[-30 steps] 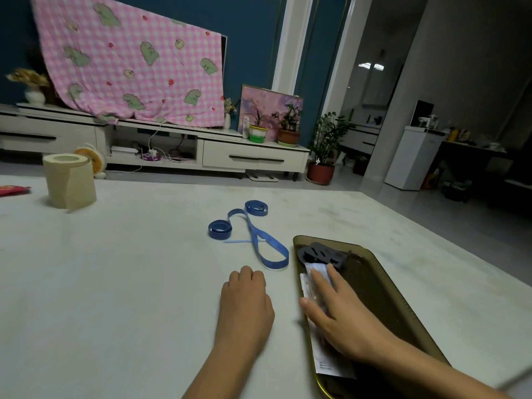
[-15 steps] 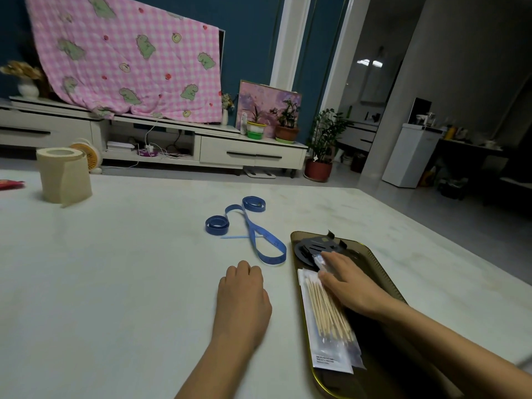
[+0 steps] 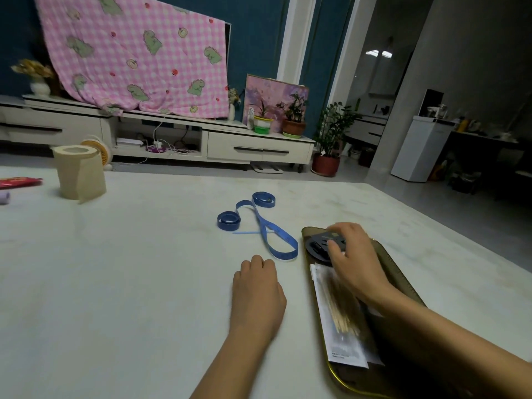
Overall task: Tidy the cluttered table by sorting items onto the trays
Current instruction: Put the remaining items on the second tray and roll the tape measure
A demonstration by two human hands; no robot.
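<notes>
A dark tray with a gold rim (image 3: 403, 272) lies on the white table at the right. On it rest a clear packet of wooden sticks (image 3: 339, 312) and a black round item (image 3: 316, 246) at the far end. My right hand (image 3: 354, 260) reaches over the tray's far end, fingers curled down onto the black item. My left hand (image 3: 256, 289) rests on the table left of the tray, fingers loosely curled, holding nothing. A blue measuring tape (image 3: 259, 223) lies unrolled beyond my left hand.
A toilet paper roll (image 3: 79, 175) stands at the far left of the table. A red packet (image 3: 20, 182) and a pale small object (image 3: 4, 197) lie at the left edge. A TV stand with plants is beyond the table.
My right hand has moved off the stick packet toward the tray's far end and onto the black item. The left hand has stayed in place.
</notes>
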